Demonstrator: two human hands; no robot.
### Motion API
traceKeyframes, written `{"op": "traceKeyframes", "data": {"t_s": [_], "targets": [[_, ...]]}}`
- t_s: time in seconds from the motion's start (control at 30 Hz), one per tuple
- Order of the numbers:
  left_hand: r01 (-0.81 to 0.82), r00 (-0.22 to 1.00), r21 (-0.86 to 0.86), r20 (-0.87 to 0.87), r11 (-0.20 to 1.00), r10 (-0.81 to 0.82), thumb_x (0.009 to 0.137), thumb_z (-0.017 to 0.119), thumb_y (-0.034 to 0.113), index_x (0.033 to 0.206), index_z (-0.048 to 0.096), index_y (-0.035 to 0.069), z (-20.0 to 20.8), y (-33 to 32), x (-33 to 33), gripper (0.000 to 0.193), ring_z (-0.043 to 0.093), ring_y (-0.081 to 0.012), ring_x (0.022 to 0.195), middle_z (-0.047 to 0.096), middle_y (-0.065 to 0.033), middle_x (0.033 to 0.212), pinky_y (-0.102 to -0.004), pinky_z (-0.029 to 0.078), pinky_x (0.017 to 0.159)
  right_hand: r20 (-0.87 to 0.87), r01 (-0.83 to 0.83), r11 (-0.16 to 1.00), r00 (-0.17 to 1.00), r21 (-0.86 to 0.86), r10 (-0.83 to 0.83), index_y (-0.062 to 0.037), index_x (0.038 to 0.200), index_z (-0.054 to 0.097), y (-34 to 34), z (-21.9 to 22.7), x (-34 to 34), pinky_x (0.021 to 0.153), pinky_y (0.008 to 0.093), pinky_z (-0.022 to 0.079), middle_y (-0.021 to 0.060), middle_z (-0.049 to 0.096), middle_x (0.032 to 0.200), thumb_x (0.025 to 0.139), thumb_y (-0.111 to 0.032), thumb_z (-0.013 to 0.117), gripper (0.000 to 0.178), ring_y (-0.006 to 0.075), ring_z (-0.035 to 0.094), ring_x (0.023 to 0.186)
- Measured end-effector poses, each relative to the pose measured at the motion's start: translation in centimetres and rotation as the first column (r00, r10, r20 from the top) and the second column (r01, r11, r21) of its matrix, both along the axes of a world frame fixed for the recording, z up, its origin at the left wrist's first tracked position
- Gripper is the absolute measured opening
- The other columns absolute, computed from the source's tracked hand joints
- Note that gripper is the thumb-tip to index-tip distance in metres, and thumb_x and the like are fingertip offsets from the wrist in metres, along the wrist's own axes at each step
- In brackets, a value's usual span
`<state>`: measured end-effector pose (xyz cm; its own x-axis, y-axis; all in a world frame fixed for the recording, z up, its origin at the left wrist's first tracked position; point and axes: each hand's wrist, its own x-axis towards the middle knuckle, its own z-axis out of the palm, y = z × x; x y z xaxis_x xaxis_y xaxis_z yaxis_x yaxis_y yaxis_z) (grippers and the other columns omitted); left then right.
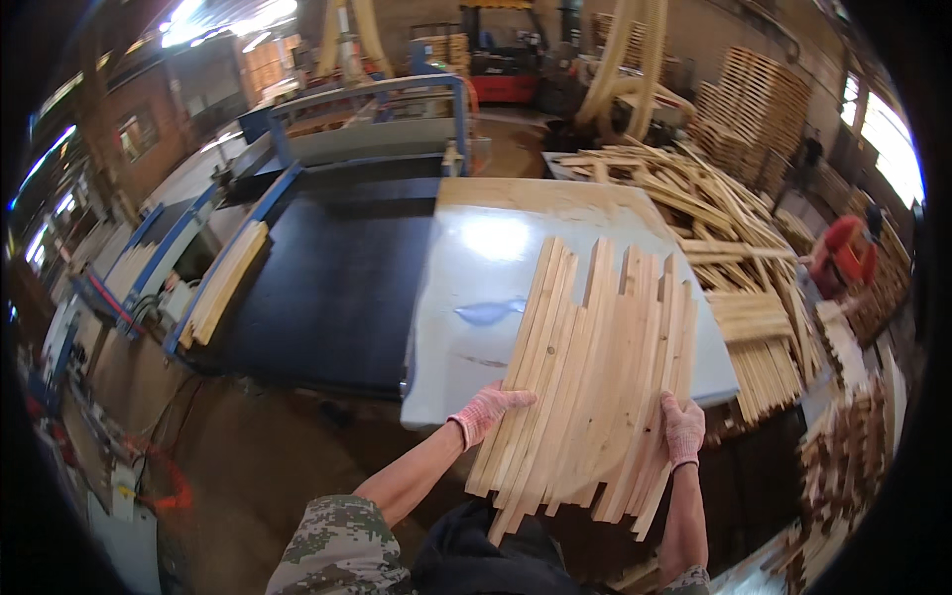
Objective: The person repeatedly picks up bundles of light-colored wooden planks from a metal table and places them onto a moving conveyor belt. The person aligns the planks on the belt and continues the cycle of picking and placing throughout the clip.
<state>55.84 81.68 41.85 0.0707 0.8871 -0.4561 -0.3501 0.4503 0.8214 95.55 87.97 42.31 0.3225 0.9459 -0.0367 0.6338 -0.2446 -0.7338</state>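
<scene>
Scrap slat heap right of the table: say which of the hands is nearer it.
Right. The right hand grips the held slats' right edge, closest to the scrap heap; the left hand holds their left edge.

On my left hand (488, 407) and right hand (682, 428) I wear pink-and-white knitted gloves with ribbed cuffs behind the fingers; farther back, bare forearms, then short camouflage sleeves and a dark apron.

No pkgs, labels, signs or screens in view.
</scene>
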Motion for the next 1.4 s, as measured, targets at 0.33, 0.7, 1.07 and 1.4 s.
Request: {"op": "traceKeyframes", "data": {"t_s": [0.33, 0.7, 1.07, 1.4], "targets": [[-0.302, 0.926, 0.018, -0.23, 0.953, 0.298, 0.088, 0.09, 0.045, 0.156, 0.048, -0.008, -4.6, 6.6, -10.3, 0.096, 0.068, -0.028, 0.127, 0.067, -0.0207, 0.144, -0.0409, 0.052, 0.111, 0.07, -0.257, 0.959, 0.961, -0.121, 0.267, 0.0064, 0.118, 0.075, 16.0, -3.1, -13.3, 0.094, 0.0477, 0.058, 0.0296, 0.079, 0.11, 0.087, -0.051, 0.082, 0.065, 0.0437, 0.076, 0.107], [-0.202, 0.494, -0.261, -0.86, 0.944, -0.132, 0.091, 0.064, 0.077, 0.176, 0.012, 0.009, 2.6, 14.0, -23.6, 0.121, 0.036, -0.0364, 0.161, 0.03, -0.0201, 0.178, -0.042, 0.032, 0.131, 0.137, -0.447, 0.894, 0.885, -0.019, 0.445, 0.0079, 0.146, 0.056, 26.9, -3.0, -30.0, 0.107, 0.0475, 0.051, 0.0322, 0.069, 0.136, 0.09, -0.053, 0.075, 0.085, 0.0447, 0.066, 0.126], [-0.332, 0.073, -0.171, -0.985, 0.928, -0.155, 0.09, 0.058, 0.082, 0.172, 0.032, 0.013, 1.9, 6.3, -49.8, 0.11, 0.06, -0.0373, 0.137, 0.059, -0.0228, 0.149, -0.0489, 0.045, 0.115, -0.121, -0.69, 0.718, 0.708, 0.092, 0.696, 0.0049, 0.165, 0.038, 17.6, -3.2, -58.2, 0.111, 0.0416, 0.05, 0.0313, 0.063, 0.149, 0.089, -0.051, 0.083, 0.104, 0.0367, 0.065, 0.136], [-0.469, -0.083, -0.122, -0.98, 0.875, -0.181, 0.099, 0.051, 0.074, 0.173, 0.028, 0.006, 0.5, -3.2, -68.1, 0.103, 0.014, -0.0388, 0.168, 0.02, -0.0205, 0.181, -0.0522, 0.006, 0.136, -0.158, -0.857, 0.511, 0.497, 0.065, 0.853, -0.0008, 0.167, 0.039, 6.4, -3.1, -83.4, 0.107, 0.0492, 0.053, 0.0321, 0.07, 0.129, 0.093, -0.062, 0.073, 0.101, 0.0442, 0.068, 0.123]]}}
